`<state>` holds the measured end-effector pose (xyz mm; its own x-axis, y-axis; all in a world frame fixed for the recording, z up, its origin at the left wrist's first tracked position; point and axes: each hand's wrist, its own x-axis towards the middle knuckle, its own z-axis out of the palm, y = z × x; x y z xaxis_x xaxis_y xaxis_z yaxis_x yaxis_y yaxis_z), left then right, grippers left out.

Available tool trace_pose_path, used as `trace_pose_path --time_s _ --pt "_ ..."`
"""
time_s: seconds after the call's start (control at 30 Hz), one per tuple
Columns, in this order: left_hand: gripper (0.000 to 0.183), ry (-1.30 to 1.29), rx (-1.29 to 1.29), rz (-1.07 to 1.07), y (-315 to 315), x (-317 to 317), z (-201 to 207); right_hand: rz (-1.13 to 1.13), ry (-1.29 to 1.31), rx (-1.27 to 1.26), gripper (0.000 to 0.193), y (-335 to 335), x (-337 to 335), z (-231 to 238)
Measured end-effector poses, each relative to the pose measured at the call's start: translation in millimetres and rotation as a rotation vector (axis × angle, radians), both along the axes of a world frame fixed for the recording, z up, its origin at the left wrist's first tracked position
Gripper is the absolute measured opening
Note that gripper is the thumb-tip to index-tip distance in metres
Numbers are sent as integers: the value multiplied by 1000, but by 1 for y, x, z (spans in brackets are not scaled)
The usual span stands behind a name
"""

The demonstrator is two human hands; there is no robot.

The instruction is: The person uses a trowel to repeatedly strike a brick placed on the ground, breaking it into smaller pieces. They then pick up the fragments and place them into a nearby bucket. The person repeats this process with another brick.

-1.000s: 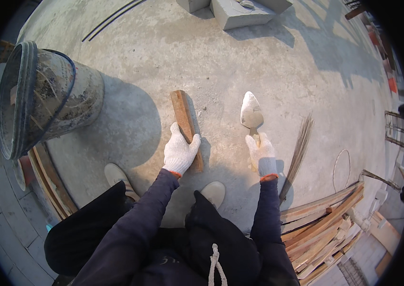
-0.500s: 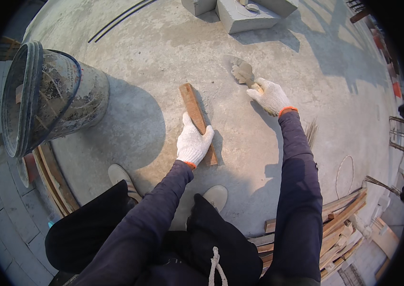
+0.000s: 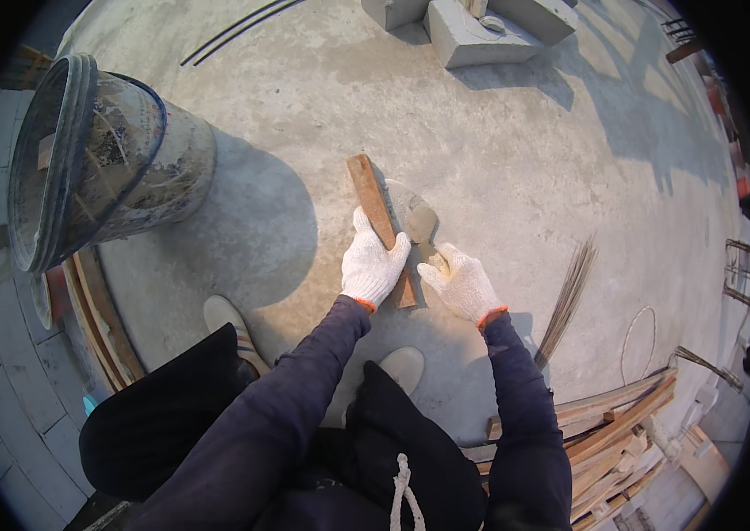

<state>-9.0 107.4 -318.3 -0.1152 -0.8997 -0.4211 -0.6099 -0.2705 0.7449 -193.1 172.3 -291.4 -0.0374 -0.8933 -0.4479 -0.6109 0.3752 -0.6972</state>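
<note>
My left hand (image 3: 375, 258), in a white knit glove with an orange cuff, is closed round a narrow wooden strip (image 3: 372, 202). The strip slants across the concrete floor, its far end leaning left. Close by on the right, my right hand (image 3: 463, 283), gloved the same way, grips the handle of a trowel (image 3: 422, 223). The trowel's blade carries grey mortar and lies beside the strip's right edge. Whether the blade touches the wood I cannot tell. My fingers hide most of the trowel's handle.
A mortar-stained bucket (image 3: 153, 159) stands at the left, next to wooden boards (image 3: 102, 314). Grey blocks (image 3: 481, 40) sit at the far side, two thin black rods (image 3: 238, 31) at the far left. Thin wires (image 3: 568, 305) and a pile of timber scraps (image 3: 618, 442) lie to the right.
My right hand has brought the trowel left and nearer to me, from out on the right to beside the wooden strip. My left hand keeps its hold on the strip.
</note>
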Motion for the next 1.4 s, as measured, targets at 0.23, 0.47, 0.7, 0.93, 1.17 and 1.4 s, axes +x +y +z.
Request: trace_pose_path --time_s 0.23,0.47,0.7,0.93,1.17,1.4 --pt "88 -59 -30 -14 -7 33 43 -82 -40 -48 45 2 41 34" --pt "78 -25 -510 164 -75 125 215 183 -146 -198 44 -107 109 227" --pt "70 -390 -581 539 -148 288 367 553 243 -849 44 -244 244 319" --pt "72 -112 -636 297 -102 232 295 211 147 -677 38 -171 104 235" --pt "79 -163 -86 -157 -7 104 104 -440 89 129 34 101 -26 54" --pt "84 -190 10 -62 62 68 17 -781 60 190 37 171 41 15"
